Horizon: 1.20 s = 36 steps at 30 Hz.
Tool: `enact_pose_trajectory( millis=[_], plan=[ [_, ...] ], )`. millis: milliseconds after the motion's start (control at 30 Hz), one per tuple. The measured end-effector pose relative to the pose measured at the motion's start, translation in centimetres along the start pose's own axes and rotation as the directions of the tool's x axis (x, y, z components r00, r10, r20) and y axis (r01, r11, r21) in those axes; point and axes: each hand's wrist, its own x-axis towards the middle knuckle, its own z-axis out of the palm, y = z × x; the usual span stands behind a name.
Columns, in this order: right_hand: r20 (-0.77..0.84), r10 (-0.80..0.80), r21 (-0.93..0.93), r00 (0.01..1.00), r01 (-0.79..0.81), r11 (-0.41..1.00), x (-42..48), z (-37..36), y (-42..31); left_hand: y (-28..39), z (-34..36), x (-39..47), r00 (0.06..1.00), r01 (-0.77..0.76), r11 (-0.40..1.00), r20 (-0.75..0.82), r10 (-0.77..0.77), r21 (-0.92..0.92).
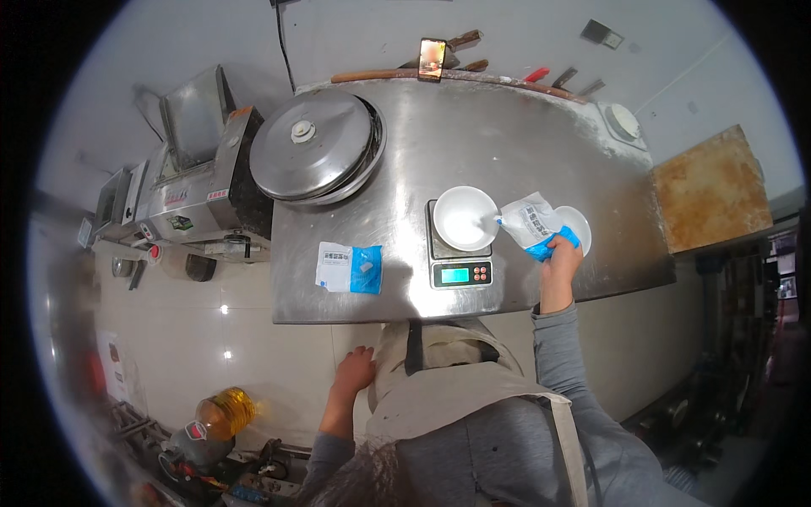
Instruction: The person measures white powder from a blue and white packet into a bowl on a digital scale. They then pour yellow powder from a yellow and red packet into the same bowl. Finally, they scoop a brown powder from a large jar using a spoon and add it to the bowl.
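My right hand (562, 258) grips the blue end of a white and blue plastic packet (533, 223), tilted with its white corner at the rim of a white bowl (461, 229). That bowl rests on a digital kitchen scale (460, 274) with a lit display; white matter in it is hard to make out against its walls. Partly covered by the packet and hand is a second white bowl (580, 227). A similar packet (350, 268) lies flat on the steel table (443, 146), left of the scale. Below the table edge, my left hand (357, 367) hangs beside my apron, holding nothing.
A large metal basin with a lid (310, 146) stands at the table's back left. Along the back are a smartphone (432, 60), a long wooden rod (374, 75) and several knives (466, 39). A steel machine (190, 190) adjoins the left; an oil bottle (225, 412) sits lower left.
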Motion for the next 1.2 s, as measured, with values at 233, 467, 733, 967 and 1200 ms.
enact_pose_trajectory(
  millis=[233, 467, 733, 967, 1200],
  plan=[
    [-0.021, 0.006, -0.021, 1.000, -0.007, 1.000, -0.3, 0.3, -0.2, -0.5, 0.7, 0.0, 1.000, -0.011, 1.000, -0.001, 0.011, 0.022],
    [0.025, 0.231, 0.163, 0.973, -0.232, 0.959, 2.0, -1.6, 1.2, -0.5, 0.5, 0.1, 1.000, -0.019, 1.000, 0.001, 0.019, 0.019],
    [0.174, 0.370, 0.272, 0.913, -0.406, 0.873, 1.1, -0.8, 0.0, 0.0, 0.0, 0.1, 1.000, -0.023, 1.000, -0.019, 0.024, 0.013],
    [0.233, 0.395, 0.290, 0.889, -0.451, 0.844, 0.7, -0.7, -0.3, 0.0, -0.1, 0.1, 1.000, -0.011, 1.000, 0.001, 0.011, 0.013],
    [0.265, 0.452, 0.372, 0.852, -0.523, 0.767, 0.3, -0.9, -0.7, 0.2, -0.3, 0.1, 1.000, -0.006, 1.000, 0.010, 0.006, 0.015]
  ],
)
